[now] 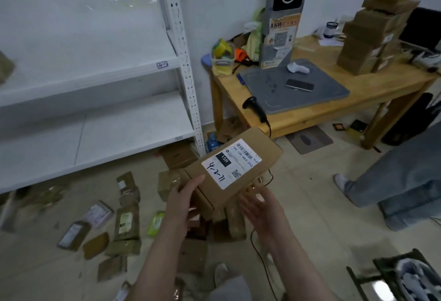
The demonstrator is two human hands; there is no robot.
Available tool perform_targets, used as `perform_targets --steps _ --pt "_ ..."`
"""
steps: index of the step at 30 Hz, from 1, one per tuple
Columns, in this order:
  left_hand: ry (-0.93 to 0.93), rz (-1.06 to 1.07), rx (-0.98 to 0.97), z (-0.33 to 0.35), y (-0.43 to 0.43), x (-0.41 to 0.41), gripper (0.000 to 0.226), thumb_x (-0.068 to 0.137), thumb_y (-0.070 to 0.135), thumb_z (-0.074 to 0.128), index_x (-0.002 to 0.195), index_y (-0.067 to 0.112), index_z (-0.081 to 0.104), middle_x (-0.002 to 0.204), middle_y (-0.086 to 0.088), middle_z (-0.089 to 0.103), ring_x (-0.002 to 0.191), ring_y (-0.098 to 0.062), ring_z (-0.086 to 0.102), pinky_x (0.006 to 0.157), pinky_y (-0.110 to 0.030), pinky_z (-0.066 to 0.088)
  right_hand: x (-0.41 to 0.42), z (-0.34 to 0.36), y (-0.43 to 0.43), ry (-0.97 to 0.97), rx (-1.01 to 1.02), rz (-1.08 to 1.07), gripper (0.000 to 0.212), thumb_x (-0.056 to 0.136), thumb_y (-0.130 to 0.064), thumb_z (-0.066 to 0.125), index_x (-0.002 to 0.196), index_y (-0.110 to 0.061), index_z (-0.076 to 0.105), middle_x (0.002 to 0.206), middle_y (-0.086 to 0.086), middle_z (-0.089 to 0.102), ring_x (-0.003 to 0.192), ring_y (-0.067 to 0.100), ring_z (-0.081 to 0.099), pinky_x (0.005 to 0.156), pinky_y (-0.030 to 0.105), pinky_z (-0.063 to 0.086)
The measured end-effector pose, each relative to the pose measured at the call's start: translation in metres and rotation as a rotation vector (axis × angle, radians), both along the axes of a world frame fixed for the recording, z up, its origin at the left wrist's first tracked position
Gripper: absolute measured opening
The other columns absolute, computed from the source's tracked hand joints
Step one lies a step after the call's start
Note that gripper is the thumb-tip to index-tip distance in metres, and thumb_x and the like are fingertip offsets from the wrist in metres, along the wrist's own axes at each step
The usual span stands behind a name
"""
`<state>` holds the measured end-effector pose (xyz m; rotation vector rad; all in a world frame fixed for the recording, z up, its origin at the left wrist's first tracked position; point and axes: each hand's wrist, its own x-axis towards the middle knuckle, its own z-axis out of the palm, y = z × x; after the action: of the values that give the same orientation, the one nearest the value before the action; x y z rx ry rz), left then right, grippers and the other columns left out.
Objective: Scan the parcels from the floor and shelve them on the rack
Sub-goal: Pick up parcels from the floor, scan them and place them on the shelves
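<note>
A cardboard parcel (268,150) is held above the floor, its hand-marked white label (231,163) facing up. Its near-left corner is grasped by the left hand (183,195), thumb on top. At its five o'clock the right hand (259,205) is spread, fingers straight; contact cannot be told. The white rack (95,71) stands at ten o'clock, and loose parcels (126,222) lie at seven.

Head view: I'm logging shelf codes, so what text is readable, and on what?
"4-2-11": handwritten on the label of the held box.
"15H": black patch on that label.
"15H 159 A03-210": under its barcode.
"4-": tag on the rack, rest unclear.
Kiosk poster and floor parcels: too blurred.
</note>
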<state>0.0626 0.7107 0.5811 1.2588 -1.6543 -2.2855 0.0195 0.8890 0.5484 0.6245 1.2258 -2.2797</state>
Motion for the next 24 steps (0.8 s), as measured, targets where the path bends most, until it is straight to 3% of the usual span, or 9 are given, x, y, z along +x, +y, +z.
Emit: perform_targets --steps 2,4,6,8,11,14,17,21,24 --pt "0.005 -0.052 -0.04 0.005 -0.019 -0.023 0.082 0.056 0.054 0.084 0.127 0.017 0.064 0.114 -0.008 0.072 0.102 -0.03 0.068 0.068 -0.035 0.053 -0.033 0.002 0.002 0.02 -0.035 -0.023 0.026 0.092 -0.03 0.064 0.111 -0.012 0.065 0.1 0.013 0.074 0.095 0.028 0.07 0.078 0.036 0.054" --pt "0.022 -0.109 -0.062 0.012 -0.037 -0.044 0.067 0.065 0.051 0.083 0.121 0.017 0.066 0.109 -0.007 0.073 0.097 -0.028 0.069 0.067 -0.033 0.052 -0.064 0.002 0.001 0.032 -0.051 -0.053 0.026 0.091 -0.035 0.063 0.106 -0.013 0.066 0.085 0.006 0.075 0.078 0.02 0.071 0.071 0.034 0.054" --pt "0.048 -0.139 -0.057 0.017 -0.054 -0.062 0.056 0.073 0.047 0.077 0.12 0.017 0.068 0.108 -0.007 0.074 0.097 -0.027 0.069 0.066 -0.031 0.052 -0.091 0.0 -0.005 0.0 -0.063 -0.072 0.041 0.087 -0.037 0.068 0.119 -0.012 0.063 0.091 0.008 0.075 0.079 0.02 0.072 0.067 0.034 0.057" --pt "0.068 -0.148 -0.077 0.021 -0.069 -0.077 0.066 0.065 0.053 0.075 0.121 0.019 0.068 0.109 -0.006 0.074 0.1 -0.026 0.069 0.069 -0.032 0.053 -0.112 -0.002 -0.016 -0.021 -0.083 -0.069 0.054 0.086 -0.035 0.069 0.133 -0.012 0.056 0.096 0.011 0.072 0.082 0.025 0.071 0.065 0.036 0.058" --pt "0.086 -0.088 -0.093 0.024 -0.084 -0.089 0.068 0.063 0.063 0.075 0.12 0.026 0.068 0.112 -0.004 0.074 0.106 -0.024 0.067 0.076 -0.035 0.052 -0.13 -0.009 -0.037 -0.019 -0.144 -0.059 0.056 0.089 -0.031 0.064 0.139 -0.01 0.05 0.096 0.013 0.072 0.077 0.026 0.071 0.06 0.038 0.06" --pt "0.21 0.132 0.046 0.02 -0.091 -0.095 0.051 0.076 0.058 0.066 0.115 0.026 0.064 0.116 -0.008 0.069 0.108 -0.024 0.064 0.08 -0.035 0.051 -0.136 -0.011 -0.058 -0.033 -0.242 -0.022 0.062 0.08 -0.03 0.066 0.137 -0.012 0.051 0.112 0.016 0.071 0.103 0.035 0.068 0.077 0.05 0.061" --pt "0.289 0.227 0.123 0.004 -0.084 -0.102 0.07 0.073 0.057 0.062 0.134 0.023 0.057 0.124 -0.008 0.067 0.113 -0.023 0.065 0.086 -0.034 0.054 -0.146 -0.009 -0.079 -0.068 -0.301 0.003 0.058 0.072 -0.025 0.068 0.127 -0.017 0.054 0.125 0.019 0.063 0.116 0.042 0.06 0.099 0.058 0.05" --pt "0.245 0.204 0.096 -0.021 -0.06 -0.12 0.091 0.065 0.063 0.081 0.14 0.02 0.053 0.128 -0.006 0.069 0.117 -0.025 0.066 0.106 -0.045 0.049 -0.15 -0.008 -0.113 -0.062 -0.318 0.178 0.051 0.075 -0.015 0.069 0.125 -0.014 0.057 0.123 0.02 0.065 0.118 0.04 0.059 0.091 0.05 0.056" --pt "0.193 0.292 -0.004 -0.029 -0.061 -0.138 0.092 0.051 0.052 0.095 0.132 0.026 0.058 0.12 0.003 0.073 0.115 -0.021 0.067 0.105 -0.049 0.05 -0.154 -0.01 -0.137 -0.141 -0.314 0.345 0.046 0.078 -0.012 0.063 0.123 -0.01 0.06 0.111 0.017 0.073 0.112 0.037 0.063 0.084 0.043 0.059"
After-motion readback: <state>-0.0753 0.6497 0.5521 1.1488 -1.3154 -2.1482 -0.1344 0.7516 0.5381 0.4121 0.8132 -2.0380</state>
